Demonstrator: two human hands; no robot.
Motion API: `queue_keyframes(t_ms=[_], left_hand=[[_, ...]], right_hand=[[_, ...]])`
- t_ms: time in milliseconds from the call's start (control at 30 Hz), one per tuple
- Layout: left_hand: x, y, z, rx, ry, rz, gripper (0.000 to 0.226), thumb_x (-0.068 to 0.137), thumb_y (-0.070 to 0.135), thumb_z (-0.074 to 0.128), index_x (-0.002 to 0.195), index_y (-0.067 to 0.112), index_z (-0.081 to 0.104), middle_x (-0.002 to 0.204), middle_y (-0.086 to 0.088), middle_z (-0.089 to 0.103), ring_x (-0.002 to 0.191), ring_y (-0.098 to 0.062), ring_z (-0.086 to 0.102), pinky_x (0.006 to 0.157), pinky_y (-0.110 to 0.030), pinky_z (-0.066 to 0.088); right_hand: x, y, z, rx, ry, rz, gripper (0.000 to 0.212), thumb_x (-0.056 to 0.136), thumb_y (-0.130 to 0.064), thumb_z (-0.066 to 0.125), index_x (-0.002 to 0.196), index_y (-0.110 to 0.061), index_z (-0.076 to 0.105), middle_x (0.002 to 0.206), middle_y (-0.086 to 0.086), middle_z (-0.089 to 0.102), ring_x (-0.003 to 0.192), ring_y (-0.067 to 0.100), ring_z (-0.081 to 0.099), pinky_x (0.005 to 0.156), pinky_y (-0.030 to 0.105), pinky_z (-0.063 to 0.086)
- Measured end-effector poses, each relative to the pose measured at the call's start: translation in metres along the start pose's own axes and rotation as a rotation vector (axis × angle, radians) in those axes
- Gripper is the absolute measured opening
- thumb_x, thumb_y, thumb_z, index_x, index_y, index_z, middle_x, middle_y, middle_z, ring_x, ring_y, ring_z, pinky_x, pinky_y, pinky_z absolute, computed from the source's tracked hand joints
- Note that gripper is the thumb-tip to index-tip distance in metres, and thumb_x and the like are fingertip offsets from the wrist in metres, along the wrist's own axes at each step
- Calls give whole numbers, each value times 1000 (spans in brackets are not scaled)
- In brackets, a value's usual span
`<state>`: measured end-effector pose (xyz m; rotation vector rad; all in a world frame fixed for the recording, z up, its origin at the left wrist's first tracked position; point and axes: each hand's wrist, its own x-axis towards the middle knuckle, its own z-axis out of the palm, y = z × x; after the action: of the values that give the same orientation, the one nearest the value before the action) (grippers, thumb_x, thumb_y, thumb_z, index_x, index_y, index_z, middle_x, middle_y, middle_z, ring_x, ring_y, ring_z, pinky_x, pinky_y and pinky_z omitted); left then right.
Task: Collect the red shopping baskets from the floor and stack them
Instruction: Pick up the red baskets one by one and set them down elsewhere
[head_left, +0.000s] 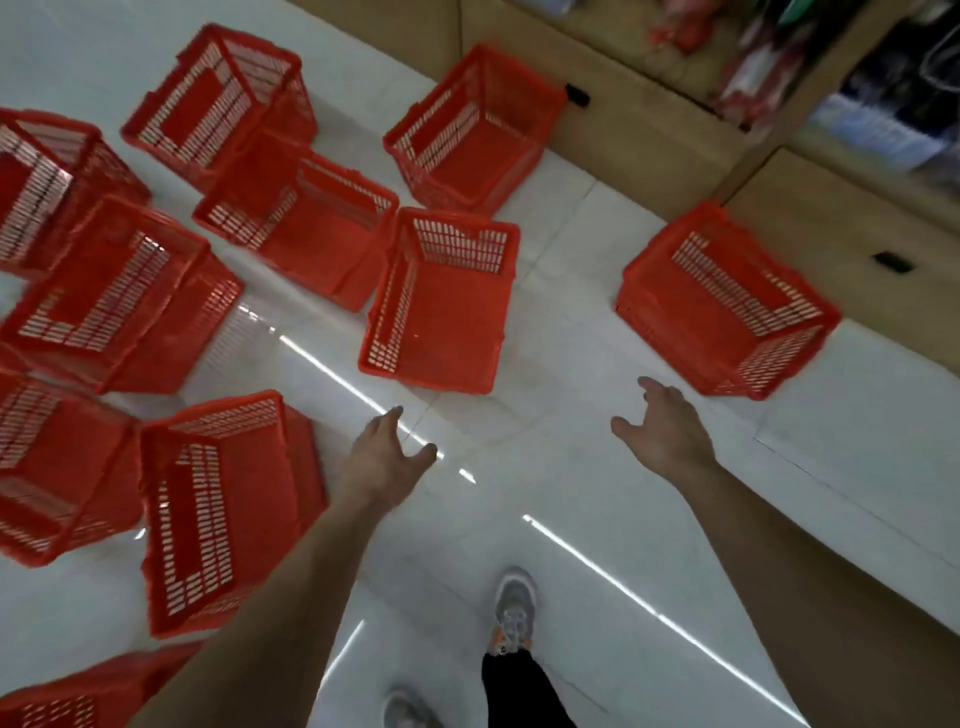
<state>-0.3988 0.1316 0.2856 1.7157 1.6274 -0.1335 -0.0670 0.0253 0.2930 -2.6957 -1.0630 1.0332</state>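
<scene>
Several red shopping baskets stand scattered on the white tiled floor. One basket sits upright just ahead of both hands. A short stack of baskets stands at the right, near the cabinets. Another basket is at my lower left, beside my left forearm. My left hand reaches forward with relaxed fingers, holding nothing, a little short of the middle basket. My right hand is also spread and empty, between the middle basket and the stack.
Light wooden cabinets with shelves of goods line the back right. More red baskets crowd the left side. Bare glossy floor lies under my hands. My grey shoes are at the bottom.
</scene>
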Motion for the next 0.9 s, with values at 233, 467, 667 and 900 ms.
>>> queue_keyframes(t_ms=[233,467,667,900], left_hand=[[14,141,-46,35,-119,173,59,83,39,72,130,10,53,124,-12,58,115,-31,55,95,-40,45],[62,263,-78,131,-211,292,70,86,47,67,143,14,45,137,-13,53,125,-32,50,102,-37,37],[109,372,-47,296,-315,377,75,85,50,63,149,17,39,149,-9,46,135,-29,44,109,-37,36],[196,491,58,337,-291,357,71,85,46,68,145,14,46,144,-8,51,127,-28,52,106,-36,41]], right_hand=[[-6,15,-103,190,61,193,79,86,-46,66,152,-18,35,149,9,44,133,30,46,104,47,44],[-17,27,-157,300,77,327,73,85,-49,65,149,-23,40,143,4,49,126,28,51,99,45,48],[8,84,-186,419,89,493,72,84,-48,65,148,-24,42,140,5,52,124,28,52,96,42,48],[112,203,-192,503,44,584,71,85,-44,69,145,-16,45,138,9,56,122,30,55,99,46,48]])
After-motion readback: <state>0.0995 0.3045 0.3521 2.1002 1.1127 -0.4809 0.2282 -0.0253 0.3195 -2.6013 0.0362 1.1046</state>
